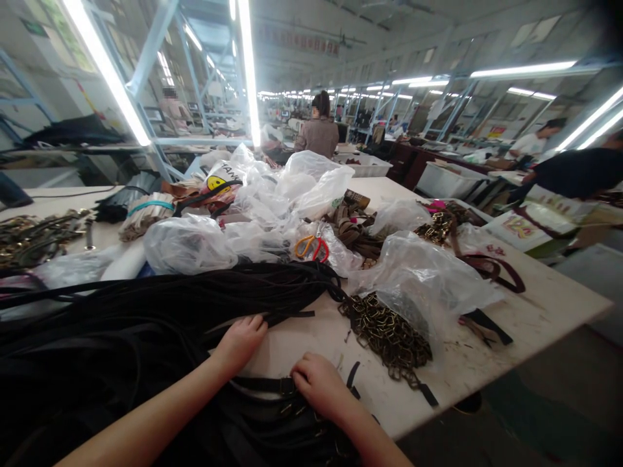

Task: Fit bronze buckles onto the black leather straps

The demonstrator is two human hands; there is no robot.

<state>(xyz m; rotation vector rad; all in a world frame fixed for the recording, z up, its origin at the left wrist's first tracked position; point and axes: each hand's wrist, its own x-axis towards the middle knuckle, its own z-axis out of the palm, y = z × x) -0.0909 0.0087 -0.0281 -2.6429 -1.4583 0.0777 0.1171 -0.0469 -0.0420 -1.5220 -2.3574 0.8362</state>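
A long heap of black straps (160, 292) spreads over the left side of the table and down toward me. At the near edge of this heap my left hand (243, 340) is closed, its curled fingertips on a black strap; the exact grip is partly hidden. My right hand (318, 383) grips the end of another black strap (260, 384), right beside its dark metal buckle (287, 386). Below my right hand, more black straps with metal fittings (292, 408) hang at the table's front. A pile of brass-coloured metal rings (389, 337) lies to the right, partly under clear plastic.
Clear plastic bags (311, 181) crowd the middle of the table (549, 305). Scissors with orange and red handles (311, 248) lie among them. Brown straps (353, 230) and a bundle of pale strips (146, 214) sit farther back. Several people work beyond.
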